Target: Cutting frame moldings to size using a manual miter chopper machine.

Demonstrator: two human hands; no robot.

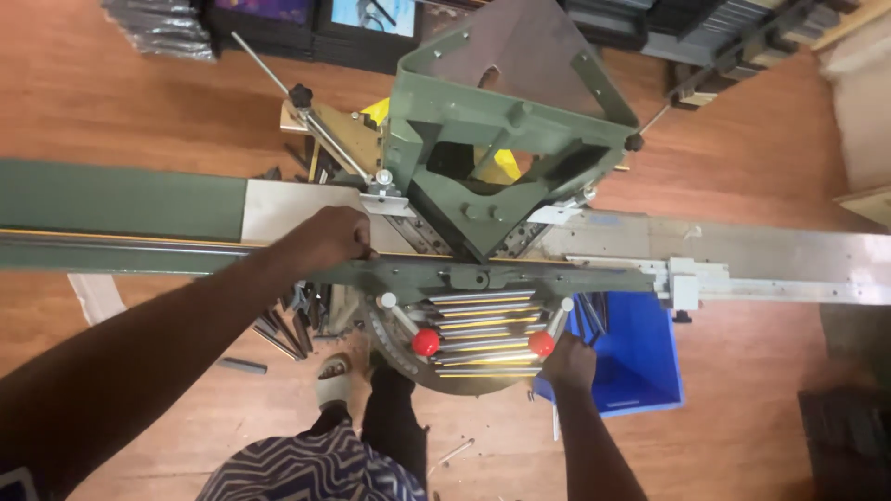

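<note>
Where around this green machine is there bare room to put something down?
Bare wooden floor lies right of the blue bin, and more at the upper left. The pale extension table at right looks free. It is crowded under the machine, where offcut strips litter the floor by the left hand; the right hand is at a red knob.

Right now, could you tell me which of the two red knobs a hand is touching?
The right-side red knob: the right hand rests against it. The other red knob stands free.
</note>
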